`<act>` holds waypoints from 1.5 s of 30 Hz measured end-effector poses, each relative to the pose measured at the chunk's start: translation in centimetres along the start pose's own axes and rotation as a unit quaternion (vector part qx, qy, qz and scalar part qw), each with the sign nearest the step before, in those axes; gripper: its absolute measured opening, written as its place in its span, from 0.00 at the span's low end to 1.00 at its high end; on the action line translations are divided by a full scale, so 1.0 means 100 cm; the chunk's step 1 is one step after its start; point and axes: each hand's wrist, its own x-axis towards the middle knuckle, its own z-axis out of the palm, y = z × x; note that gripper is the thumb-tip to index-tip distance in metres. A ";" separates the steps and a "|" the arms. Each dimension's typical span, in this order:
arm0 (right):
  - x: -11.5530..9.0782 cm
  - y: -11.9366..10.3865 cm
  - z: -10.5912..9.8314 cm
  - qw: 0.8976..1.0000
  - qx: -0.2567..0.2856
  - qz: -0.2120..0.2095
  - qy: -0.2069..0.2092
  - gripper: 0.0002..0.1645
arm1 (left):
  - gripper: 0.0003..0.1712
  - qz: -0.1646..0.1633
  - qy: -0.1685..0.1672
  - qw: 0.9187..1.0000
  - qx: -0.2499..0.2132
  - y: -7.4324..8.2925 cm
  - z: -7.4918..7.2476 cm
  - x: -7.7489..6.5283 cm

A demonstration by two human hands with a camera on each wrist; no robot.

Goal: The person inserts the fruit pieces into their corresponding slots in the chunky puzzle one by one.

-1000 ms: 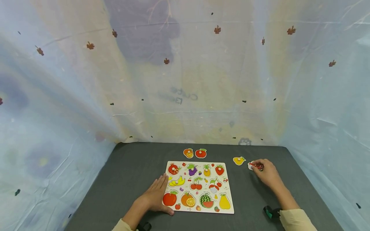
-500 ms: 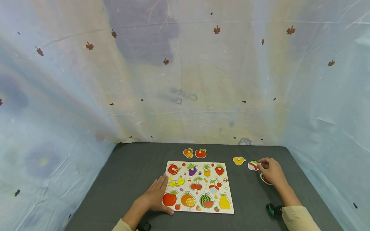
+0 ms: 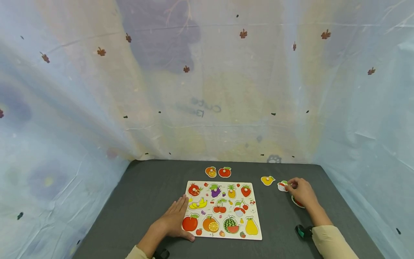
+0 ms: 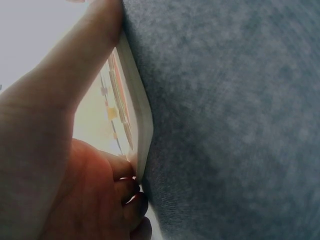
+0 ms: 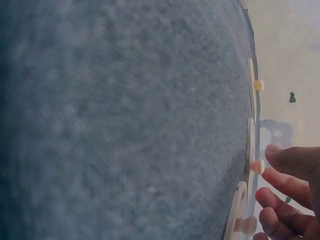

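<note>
My left hand (image 3: 174,218) lies flat with straight fingers along the left edge of a white wooden fruit knob puzzle board (image 3: 224,220). In the left wrist view, its fingers (image 4: 131,192) touch the board's edge. Right of the board, my right hand (image 3: 302,192) is at a red-and-white fruit puzzle piece (image 3: 282,186) with a green leaf. In the right wrist view, thumb and forefinger stand apart near that piece's knob (image 5: 257,166); whether the forefinger touches it I cannot tell. Partly hidden under the hand lies a red piece with a pale rim (image 3: 297,202).
A yellow pear piece (image 3: 267,180) lies left of the red-and-white one. Behind the board are an orange piece (image 3: 211,172) and a red apple piece (image 3: 224,172). A dark grey table (image 3: 148,194) carries everything, with a patterned curtain (image 3: 207,90) behind it.
One second ago my right hand's fingers pinched a red piece over the red-and-white one. That hand has since shifted slightly right, and a red piece lies beneath it. My left hand has not moved.
</note>
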 end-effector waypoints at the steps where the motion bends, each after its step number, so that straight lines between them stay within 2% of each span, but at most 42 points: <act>1: 0.000 0.001 0.001 1.000 0.000 0.002 -0.002 0.16 | 0.87 0.000 -0.001 1.000 0.001 0.000 0.000 0.000; 23: 0.006 0.001 0.003 0.998 -0.010 0.059 -0.021 0.13 | 0.85 0.009 0.001 1.000 -0.007 0.000 0.000 -0.001; 35: 0.004 -0.003 0.003 0.999 -0.004 0.040 -0.014 0.12 | 0.84 0.015 0.005 1.000 -0.010 0.001 -0.001 -0.003; 45: 0.000 -0.017 0.005 1.000 -0.010 0.002 0.001 0.12 | 0.84 0.014 0.004 1.000 -0.006 0.002 -0.002 -0.004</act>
